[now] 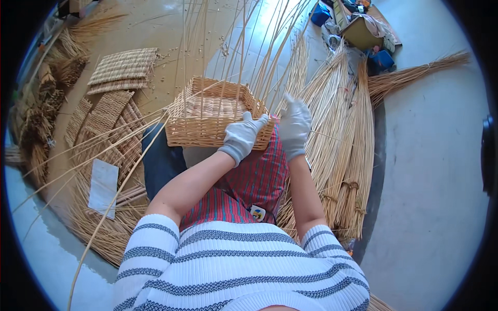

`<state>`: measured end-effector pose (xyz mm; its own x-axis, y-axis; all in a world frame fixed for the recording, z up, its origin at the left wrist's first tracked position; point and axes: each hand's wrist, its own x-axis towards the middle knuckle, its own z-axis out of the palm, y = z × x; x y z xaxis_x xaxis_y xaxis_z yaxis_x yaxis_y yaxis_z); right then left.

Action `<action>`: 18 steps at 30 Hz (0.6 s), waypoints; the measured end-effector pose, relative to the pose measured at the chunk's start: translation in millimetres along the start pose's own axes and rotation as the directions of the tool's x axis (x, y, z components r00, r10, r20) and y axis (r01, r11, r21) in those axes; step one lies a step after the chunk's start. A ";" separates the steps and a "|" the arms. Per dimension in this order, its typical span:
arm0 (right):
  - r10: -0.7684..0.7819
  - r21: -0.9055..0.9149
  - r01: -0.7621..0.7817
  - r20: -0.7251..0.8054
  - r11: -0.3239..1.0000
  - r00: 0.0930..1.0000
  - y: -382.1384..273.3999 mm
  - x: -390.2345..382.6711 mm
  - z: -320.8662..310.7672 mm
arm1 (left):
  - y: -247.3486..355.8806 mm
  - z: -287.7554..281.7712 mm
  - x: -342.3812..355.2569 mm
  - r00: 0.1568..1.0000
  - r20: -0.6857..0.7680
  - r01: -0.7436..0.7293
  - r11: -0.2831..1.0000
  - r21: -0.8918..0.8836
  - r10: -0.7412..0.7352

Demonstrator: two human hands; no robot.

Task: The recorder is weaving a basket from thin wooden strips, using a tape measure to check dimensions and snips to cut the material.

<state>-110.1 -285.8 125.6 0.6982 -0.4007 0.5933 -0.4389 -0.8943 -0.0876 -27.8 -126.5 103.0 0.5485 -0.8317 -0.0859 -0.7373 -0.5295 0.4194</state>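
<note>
A half-woven wicker basket (218, 129) rests over my lap, its angular rim bristling with long upright stakes. My left hand (241, 136), in a pale grey work glove, is closed on the near wall at the front right, thumb and fingertips at the rim. Just right of that corner my right hand (294, 125), gloved alike, is raised with its fingers together and pointing up. A thin strand shows at its right side, seemingly held in it; the grip itself is partly hidden. Long loose strands (132, 136) stretch left from the basket's left corner.
Long bundles of pale canes (340, 155) lie on the floor at my right. Woven mats (123, 70) and a white sheet (103, 187) lie at my left, beside darker straw bundles (44, 109). A bin (362, 32) and a blue container (381, 60) stand far right.
</note>
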 end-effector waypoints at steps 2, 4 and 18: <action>0.157 0.000 -0.162 0.256 0.987 0.954 -0.7 -25.4 -1.3 | 2.1 -11.4 -10.4 1.000 0.014 0.026 1.000 -0.005 -0.026; 0.222 -0.036 -0.219 0.204 0.975 0.953 9.8 -35.0 19.3 | -18.0 -5.5 -24.2 0.976 -0.177 -0.157 0.971 -0.182 0.124; -0.501 0.815 0.108 0.240 0.570 0.832 -238.0 -60.2 -32.8 | -174.1 -26.1 -131.8 0.524 -0.337 -0.207 0.266 -0.941 -0.782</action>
<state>-66.3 -42.3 137.0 0.9362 0.0666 0.3451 0.2860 -0.7148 -0.6382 38.5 79.7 64.9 0.9970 0.0341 -0.0690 0.0614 0.1885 0.9802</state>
